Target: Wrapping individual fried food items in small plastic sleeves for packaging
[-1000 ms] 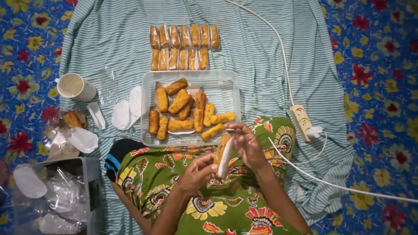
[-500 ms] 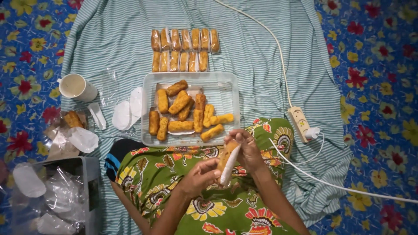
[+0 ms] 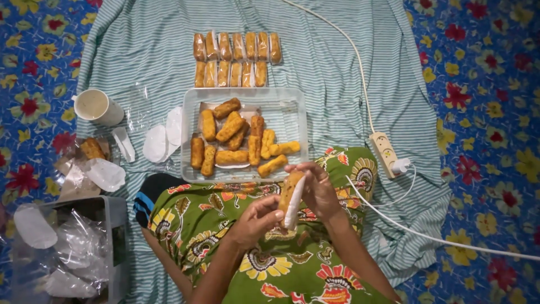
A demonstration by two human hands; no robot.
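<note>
Over my lap, both hands hold one golden fried roll [image 3: 291, 190] that sits partly inside a thin clear plastic sleeve [image 3: 296, 205]. My right hand [image 3: 318, 188] grips the roll's upper end and far side. My left hand [image 3: 256, 220] pinches the lower end of the sleeve. Just beyond them lies a clear rectangular tray [image 3: 290, 112] with several unwrapped fried rolls [image 3: 232, 128]. Farther away, two rows of wrapped rolls [image 3: 236, 58] lie side by side on the striped cloth [image 3: 140, 50].
A white cup [image 3: 97, 106] stands at the left, with loose plastic sleeves [image 3: 162, 138] and a stray roll [image 3: 91, 148] near it. A bin of plastic wrappers [image 3: 67, 247] sits at the lower left. A white power strip [image 3: 386, 153] and cable [image 3: 349, 45] run along the right.
The roll and sleeve have tilted a little and dropped slightly toward my lap. My left hand has shifted up along the sleeve's lower end.
</note>
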